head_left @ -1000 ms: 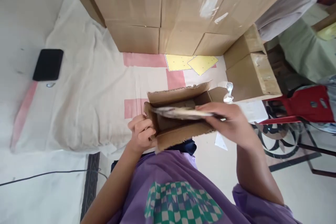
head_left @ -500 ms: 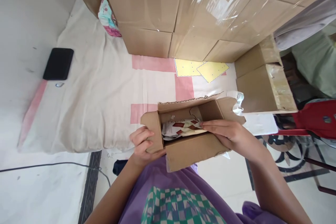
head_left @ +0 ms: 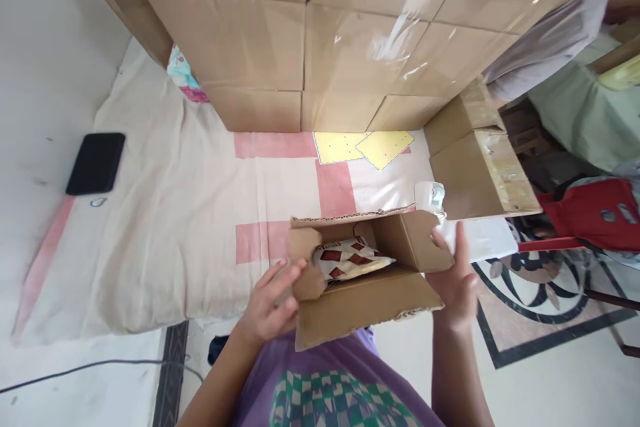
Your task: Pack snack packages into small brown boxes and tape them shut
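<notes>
A small open cardboard box [head_left: 367, 297] lies at the front edge of the cloth-covered surface, its flaps standing out. Inside rests a cream packet with red diamond shapes [head_left: 350, 260], printed with lettering I can only partly read. At the box's left end, my left hand [head_left: 273, 300] has its fingertips against the short left flap, which leans inward; the fingers are apart. My right hand [head_left: 457, 287] is at the right flap, fingers spread, the fingertips touching the flap's outer edge.
Taped brown cartons [head_left: 265, 40] form a wall at the back. Yellow cards [head_left: 383, 149] lie before them. A black phone [head_left: 96, 163] is at the left. Another carton [head_left: 465, 170], a white roll-like item [head_left: 430, 197] and a red chair [head_left: 600, 213] stand right.
My right hand has left the packet inside the box and moved to the right flap. My left hand has loosened its grip, and the left flap now tilts inward.
</notes>
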A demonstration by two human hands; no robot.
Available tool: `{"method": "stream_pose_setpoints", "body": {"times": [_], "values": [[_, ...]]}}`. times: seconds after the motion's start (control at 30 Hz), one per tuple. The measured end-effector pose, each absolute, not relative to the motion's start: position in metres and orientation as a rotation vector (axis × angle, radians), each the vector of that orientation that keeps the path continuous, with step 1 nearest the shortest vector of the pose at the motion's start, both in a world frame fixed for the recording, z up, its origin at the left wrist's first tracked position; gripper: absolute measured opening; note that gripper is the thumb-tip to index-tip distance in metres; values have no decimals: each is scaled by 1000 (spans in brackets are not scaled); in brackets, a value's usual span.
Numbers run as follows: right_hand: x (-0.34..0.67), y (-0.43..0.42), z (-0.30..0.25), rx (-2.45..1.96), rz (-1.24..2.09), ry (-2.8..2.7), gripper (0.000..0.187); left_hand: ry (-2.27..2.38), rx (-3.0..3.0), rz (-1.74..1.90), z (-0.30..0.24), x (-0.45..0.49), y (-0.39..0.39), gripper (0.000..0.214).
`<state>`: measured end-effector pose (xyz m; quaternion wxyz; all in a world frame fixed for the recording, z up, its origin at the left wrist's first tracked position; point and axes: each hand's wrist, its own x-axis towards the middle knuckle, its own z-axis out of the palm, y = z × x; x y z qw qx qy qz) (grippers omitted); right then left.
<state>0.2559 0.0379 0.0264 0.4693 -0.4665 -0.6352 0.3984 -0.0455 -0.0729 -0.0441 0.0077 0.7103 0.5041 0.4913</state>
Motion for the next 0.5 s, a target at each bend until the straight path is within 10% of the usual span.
{"method": "stream_pose_setpoints", "body": {"times": [0.27, 0.5], "values": [[243, 23, 22, -917, 1171, -1765, 99, 1372, 2281, 1531, -26, -52, -50, 61], [230, 40, -4, -1116, 1050, -1633, 73, 1858, 1917, 1694, -51, -57, -18, 73]]}}
